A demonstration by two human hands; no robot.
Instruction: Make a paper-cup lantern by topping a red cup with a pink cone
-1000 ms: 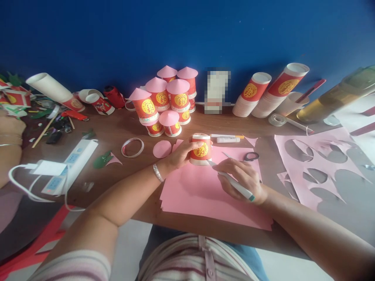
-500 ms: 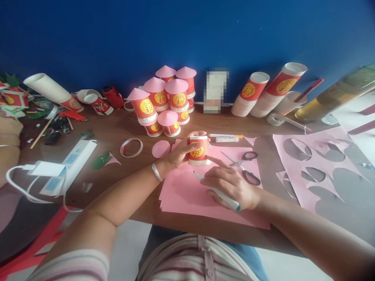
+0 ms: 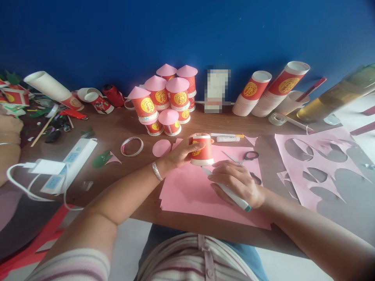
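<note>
My left hand [image 3: 184,151] is closed around a red paper cup [image 3: 206,149], held upside down with its white rim at the bottom. Part of the cup's yellow printed emblem shows beside the thumb. In my right hand [image 3: 237,181] is a white marker [image 3: 234,196] with a green end. Its tip points up and left, just below the cup's rim; whether they touch I cannot tell. Beneath both hands lie pink paper sheets [image 3: 187,187]. Scissors [image 3: 251,155] lie on the sheets, partly hidden behind my right hand.
Several cups with pink cone roofs [image 3: 177,85] stand stacked at the back. Cup stacks [image 3: 252,93] lean at the back right. Cut pink paper [image 3: 299,171] lies right. A power strip [image 3: 70,164], a paper ring [image 3: 131,147] and a pink disc [image 3: 161,148] lie left.
The cup has turned in my left hand, so its emblem now faces further left. My right hand has shifted slightly right with the marker, and its index finger has drawn back from the cup.
</note>
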